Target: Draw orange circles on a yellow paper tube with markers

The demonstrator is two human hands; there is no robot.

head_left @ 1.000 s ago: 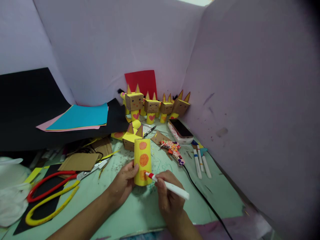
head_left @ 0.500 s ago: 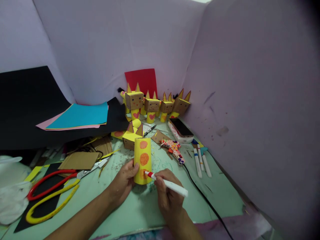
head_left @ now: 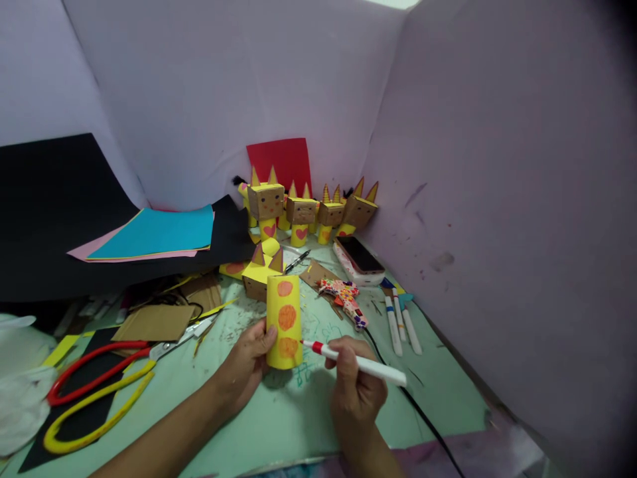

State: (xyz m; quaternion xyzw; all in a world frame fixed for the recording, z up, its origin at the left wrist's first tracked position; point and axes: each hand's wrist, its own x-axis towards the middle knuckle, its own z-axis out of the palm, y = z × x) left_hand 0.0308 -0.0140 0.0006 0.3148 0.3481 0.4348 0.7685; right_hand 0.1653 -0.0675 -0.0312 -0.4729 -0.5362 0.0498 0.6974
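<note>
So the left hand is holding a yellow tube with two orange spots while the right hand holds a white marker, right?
Not quite: the head view shows three orange spots, not two. The left hand does hold the yellow tube, and the right hand the white marker.

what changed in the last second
The right grip moved rightward, drawing the white felt-tip marker off the bottom orange dot; its tip now shows at the yellow tube's right edge. Nothing was taken up or let go. The left grip still holds the tube; scissors and glue gun stayed put.
</note>
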